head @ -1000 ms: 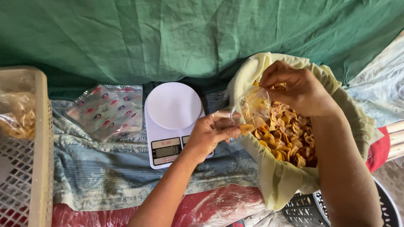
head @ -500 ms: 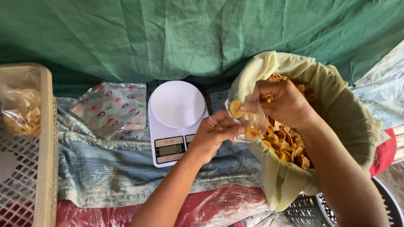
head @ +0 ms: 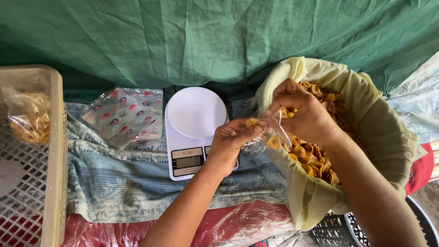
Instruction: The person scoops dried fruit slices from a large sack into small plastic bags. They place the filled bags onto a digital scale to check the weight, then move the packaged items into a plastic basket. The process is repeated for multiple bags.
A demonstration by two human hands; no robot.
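Observation:
My left hand (head: 233,144) pinches the edge of a small clear plastic bag (head: 270,132) that holds a few yellow chips, right beside the white kitchen scale (head: 194,130). My right hand (head: 304,112) grips the bag's other side and holds chips at its mouth. Both hands hover at the rim of a big sack lined with yellow cloth (head: 379,132), which is filled with fried yellow chips (head: 315,158).
A stack of printed clear pouches (head: 125,116) lies left of the scale on a patterned blue cloth (head: 123,183). A beige plastic basket (head: 57,151) at the far left holds a filled chip bag (head: 29,116). Green tarp (head: 206,36) hangs behind; a black crate (head: 338,231) sits below.
My right hand came down from the sack's top toward the small bag and now meets my left hand at its mouth. The camera moved in closer.

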